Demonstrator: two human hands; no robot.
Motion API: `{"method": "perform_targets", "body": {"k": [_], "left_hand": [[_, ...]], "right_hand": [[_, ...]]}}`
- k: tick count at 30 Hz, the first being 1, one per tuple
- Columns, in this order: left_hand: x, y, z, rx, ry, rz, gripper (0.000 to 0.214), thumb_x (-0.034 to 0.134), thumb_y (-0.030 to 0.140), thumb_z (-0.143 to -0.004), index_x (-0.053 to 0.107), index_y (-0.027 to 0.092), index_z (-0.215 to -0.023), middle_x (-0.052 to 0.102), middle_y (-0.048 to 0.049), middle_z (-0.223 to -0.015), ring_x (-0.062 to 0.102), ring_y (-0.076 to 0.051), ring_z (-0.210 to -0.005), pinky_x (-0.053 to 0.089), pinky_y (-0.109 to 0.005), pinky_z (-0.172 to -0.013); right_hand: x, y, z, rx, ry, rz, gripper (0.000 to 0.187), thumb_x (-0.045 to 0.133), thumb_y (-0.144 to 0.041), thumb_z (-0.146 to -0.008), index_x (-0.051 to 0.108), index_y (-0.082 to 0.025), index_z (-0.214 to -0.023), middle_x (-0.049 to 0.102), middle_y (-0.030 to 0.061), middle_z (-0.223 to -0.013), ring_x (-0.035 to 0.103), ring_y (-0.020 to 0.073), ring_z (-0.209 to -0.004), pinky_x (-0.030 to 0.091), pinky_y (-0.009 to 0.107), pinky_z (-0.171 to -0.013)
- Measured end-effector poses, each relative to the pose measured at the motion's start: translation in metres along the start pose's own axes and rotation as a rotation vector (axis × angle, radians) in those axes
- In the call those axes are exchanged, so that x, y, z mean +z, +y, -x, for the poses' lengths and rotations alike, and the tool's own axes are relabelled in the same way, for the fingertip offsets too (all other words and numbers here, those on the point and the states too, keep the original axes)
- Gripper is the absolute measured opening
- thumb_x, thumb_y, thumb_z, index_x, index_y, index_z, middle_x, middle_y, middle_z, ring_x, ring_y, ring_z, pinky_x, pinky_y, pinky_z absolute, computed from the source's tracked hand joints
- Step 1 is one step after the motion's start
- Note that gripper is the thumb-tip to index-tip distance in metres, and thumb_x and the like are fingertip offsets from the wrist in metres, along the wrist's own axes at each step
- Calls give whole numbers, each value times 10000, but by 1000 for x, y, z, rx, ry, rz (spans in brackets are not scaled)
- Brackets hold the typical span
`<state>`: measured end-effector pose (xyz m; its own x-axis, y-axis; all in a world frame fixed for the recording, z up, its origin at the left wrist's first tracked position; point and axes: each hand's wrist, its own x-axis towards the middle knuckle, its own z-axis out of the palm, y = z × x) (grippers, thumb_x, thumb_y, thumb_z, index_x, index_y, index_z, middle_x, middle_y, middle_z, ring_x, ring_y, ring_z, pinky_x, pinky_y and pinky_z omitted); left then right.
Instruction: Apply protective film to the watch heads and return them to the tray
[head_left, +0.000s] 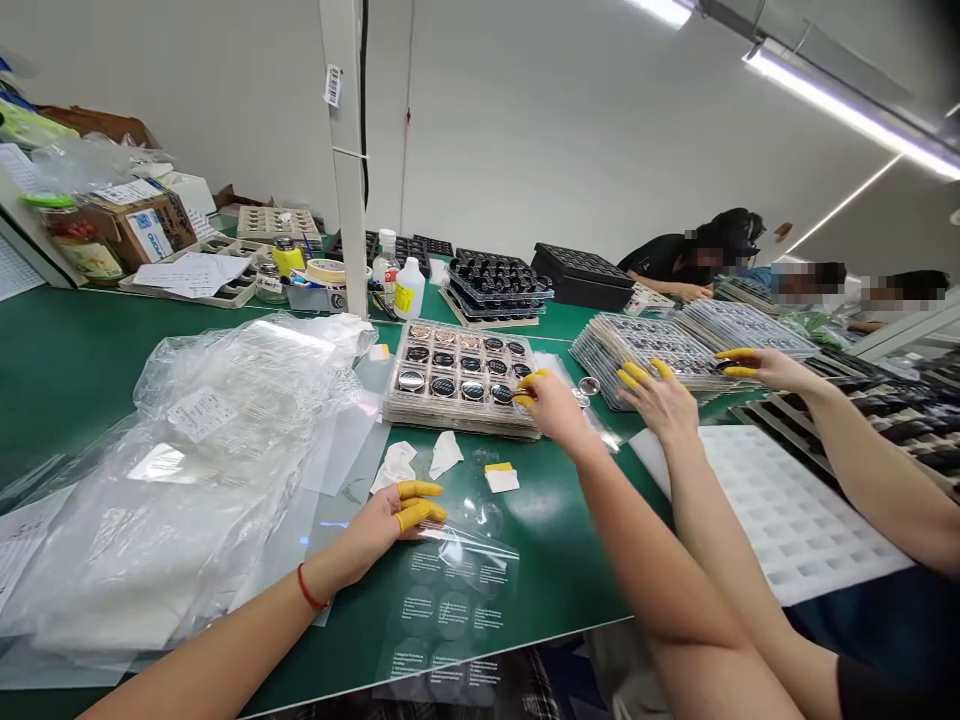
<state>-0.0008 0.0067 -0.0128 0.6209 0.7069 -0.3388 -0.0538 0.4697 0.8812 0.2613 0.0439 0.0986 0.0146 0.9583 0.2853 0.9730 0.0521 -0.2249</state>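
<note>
My left hand [397, 512], with yellow finger covers, rests at the upper edge of a clear plastic sheet [454, 610] printed with white text in round patches. Its fingers are stretched out and slightly curved. My right hand [553, 405], also in yellow finger covers, pinches at the right side of a clear compartment tray [457, 415]. What lies between its fingertips is small, dark and partly hidden. Round black discs with shiny rims, such as this disc [472, 391], sit in the tray; some in the back row look copper-coloured.
At right, a co-worker's hand [667, 402] reaches past stacked clear trays [645, 345]; the other hand [769, 368] holds a dark round piece. A white foam sheet [780, 500] lies below. Clear plastic bags [217, 450] pile at left. Bottles [409, 290] stand behind; paper scraps [446, 455] lie mid-table.
</note>
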Motion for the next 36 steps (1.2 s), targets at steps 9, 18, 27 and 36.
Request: {"method": "perform_targets", "body": {"k": [9, 18, 27, 36], "left_hand": [[-4, 3, -1, 275, 3, -171, 528, 679, 287, -749, 452, 214, -1220, 559, -74, -1143, 559, -214, -1007, 463, -350, -867], [-2, -7, 0, 202, -79, -362, 856, 614, 220, -782, 84, 267, -1453, 591, -64, -1028, 586, -190, -820, 500, -305, -692], [0, -9, -6, 250, -50, -430, 618, 613, 214, -790, 341, 249, -1344, 545, -67, -1118, 553, -196, -923, 483, -323, -796], [1, 3, 4, 74, -119, -82, 507, 665, 221, -762, 418, 260, -1203, 541, 15, -868, 574, -133, -800, 479, -326, -798]], "right_hand": [[83, -74, 66, -386, -347, -809, 222, 449, -74, -811, 613, -218, -847, 570, 41, -955, 542, 153, -897, 474, 318, -798], [103, -61, 69, -185, -373, -794, 103, 537, -175, -813, 583, -229, -887, 550, 20, -867, 508, 152, -806, 449, 332, -759], [91, -68, 76, -254, -407, -664, 201, 487, -93, -800, 548, -221, -942, 587, 25, -894, 510, 163, -830, 428, 321, -743], [90, -33, 50, -71, -486, -181, 131, 466, -119, -798, 582, -178, -810, 597, 66, -834, 535, 197, -828, 403, 312, -702]]}}
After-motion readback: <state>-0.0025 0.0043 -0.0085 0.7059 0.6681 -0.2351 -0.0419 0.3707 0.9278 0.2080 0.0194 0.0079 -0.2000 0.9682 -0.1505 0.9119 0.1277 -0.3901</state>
